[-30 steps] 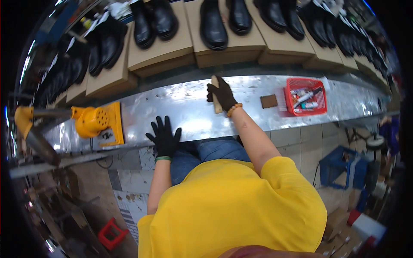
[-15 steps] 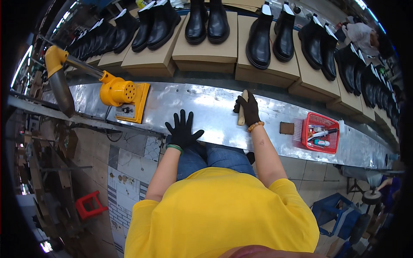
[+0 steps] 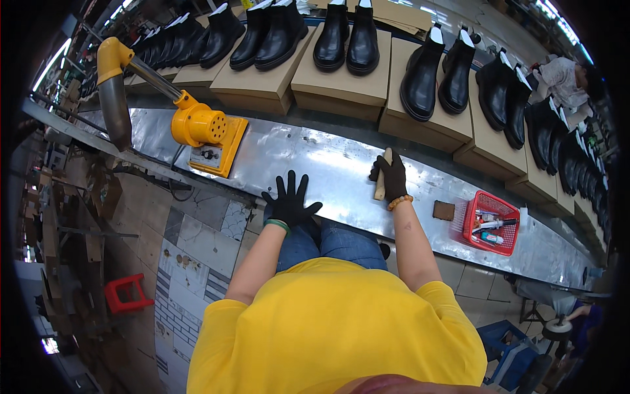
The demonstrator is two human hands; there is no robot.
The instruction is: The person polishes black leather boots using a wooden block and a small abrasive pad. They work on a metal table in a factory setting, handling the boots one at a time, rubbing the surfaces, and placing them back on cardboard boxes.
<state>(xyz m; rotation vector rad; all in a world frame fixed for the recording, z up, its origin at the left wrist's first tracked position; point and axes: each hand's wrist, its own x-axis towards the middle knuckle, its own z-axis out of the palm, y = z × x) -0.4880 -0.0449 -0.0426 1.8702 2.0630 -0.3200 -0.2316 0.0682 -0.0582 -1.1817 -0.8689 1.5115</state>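
Observation:
My right hand [image 3: 392,176], in a black glove, is shut on a pale wooden-handled brush [image 3: 382,175] that rests on the shiny metal bench [image 3: 328,164]. My left hand [image 3: 287,200], also in a black glove, lies flat with fingers spread on the near edge of the bench and holds nothing. Beyond the bench, pairs of black ankle boots [image 3: 344,36] stand on a row of brown cardboard boxes [image 3: 341,82]. I wear a yellow shirt and blue jeans.
A yellow machine [image 3: 207,131] with a grey pipe stands on the bench at the left. A red basket [image 3: 491,222] of small items and a brown pad [image 3: 443,210] lie to the right. A red stool [image 3: 125,292] stands on the floor. Another person [image 3: 564,75] works at the far right.
The view has swung left, so the bench, boxes and yellow machine have shifted right in the picture. Both hands stay in the same places on the bench.

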